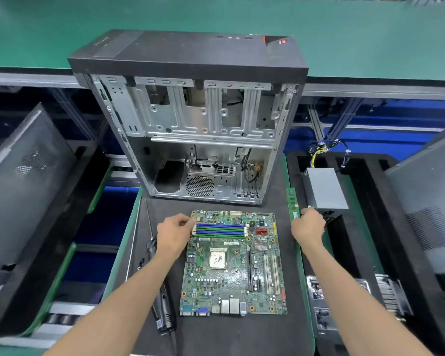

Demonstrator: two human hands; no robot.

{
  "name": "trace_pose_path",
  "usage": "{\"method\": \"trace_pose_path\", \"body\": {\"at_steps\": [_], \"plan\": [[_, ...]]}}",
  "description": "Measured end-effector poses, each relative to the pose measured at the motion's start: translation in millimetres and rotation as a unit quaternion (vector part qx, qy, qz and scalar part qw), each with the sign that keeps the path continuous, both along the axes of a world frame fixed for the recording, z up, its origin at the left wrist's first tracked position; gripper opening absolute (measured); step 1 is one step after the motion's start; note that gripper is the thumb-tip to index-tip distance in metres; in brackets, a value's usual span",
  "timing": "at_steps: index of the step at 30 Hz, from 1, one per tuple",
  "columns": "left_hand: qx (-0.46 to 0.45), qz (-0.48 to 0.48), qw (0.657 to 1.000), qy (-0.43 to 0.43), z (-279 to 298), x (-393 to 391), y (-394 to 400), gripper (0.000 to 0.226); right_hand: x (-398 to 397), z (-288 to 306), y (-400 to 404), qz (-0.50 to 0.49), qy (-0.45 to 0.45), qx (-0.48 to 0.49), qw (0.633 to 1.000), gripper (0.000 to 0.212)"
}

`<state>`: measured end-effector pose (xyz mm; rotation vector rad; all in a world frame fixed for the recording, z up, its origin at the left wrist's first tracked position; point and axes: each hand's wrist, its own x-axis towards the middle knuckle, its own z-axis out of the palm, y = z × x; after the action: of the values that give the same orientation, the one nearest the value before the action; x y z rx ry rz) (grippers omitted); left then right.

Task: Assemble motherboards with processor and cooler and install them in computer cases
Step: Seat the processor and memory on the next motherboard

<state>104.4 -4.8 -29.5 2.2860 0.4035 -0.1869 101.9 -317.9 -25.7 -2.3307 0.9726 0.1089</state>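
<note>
A green motherboard (231, 263) lies flat on the dark work mat (216, 332), its processor (218, 258) seated in the socket and no cooler on it. My left hand (174, 233) pinches the white latch at the left end of the blue and green memory slots (220, 229). My right hand (308, 226) grips the near end of a green memory stick (292, 201) lying at the mat's right edge. An open black computer case (201, 140) stands behind the board, its interior bare.
A long screwdriver (152, 242) and a black power driver (165, 309) lie left of the board. A grey power supply (324, 191) with loose cables sits in a black tray at right. Case side panels (23, 181) lean on both sides. A green conveyor (216, 14) runs behind.
</note>
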Motion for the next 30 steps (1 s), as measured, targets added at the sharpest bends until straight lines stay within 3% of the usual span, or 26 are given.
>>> {"method": "trace_pose_path", "body": {"at_steps": [3, 7, 11, 16, 19, 24, 30], "plan": [[-0.045, 0.023, 0.996, 0.069, 0, 13, 3, 0.024, 0, -2, -5, -0.01, -0.027, 0.033, 0.999, 0.013], [-0.063, 0.049, 0.989, 0.126, -1, 29, 5, 0.032, -4, -4, -5, -0.027, -0.045, 0.051, 0.997, 0.035], [-0.079, 0.052, 0.986, 0.135, -8, 29, 8, 0.038, -12, 2, 0, -0.047, -0.056, 0.069, 0.995, 0.031], [-0.094, 0.048, 0.985, 0.135, -9, 28, 11, 0.039, -34, 7, 2, -0.111, -0.109, 0.17, 0.973, 0.018], [-0.105, 0.037, 0.986, 0.127, -7, 23, 11, 0.027, -49, 6, 9, -0.12, -0.123, 0.203, 0.964, 0.017], [-0.125, -0.002, 0.988, 0.095, -1, 15, 15, 0.017, -72, 1, 30, -0.048, -0.13, 0.231, 0.963, 0.018], [-0.11, -0.068, 0.988, 0.09, 2, 16, 19, 0.017, -62, 12, 66, 0.146, -0.172, 0.116, 0.967, 0.009]]}}
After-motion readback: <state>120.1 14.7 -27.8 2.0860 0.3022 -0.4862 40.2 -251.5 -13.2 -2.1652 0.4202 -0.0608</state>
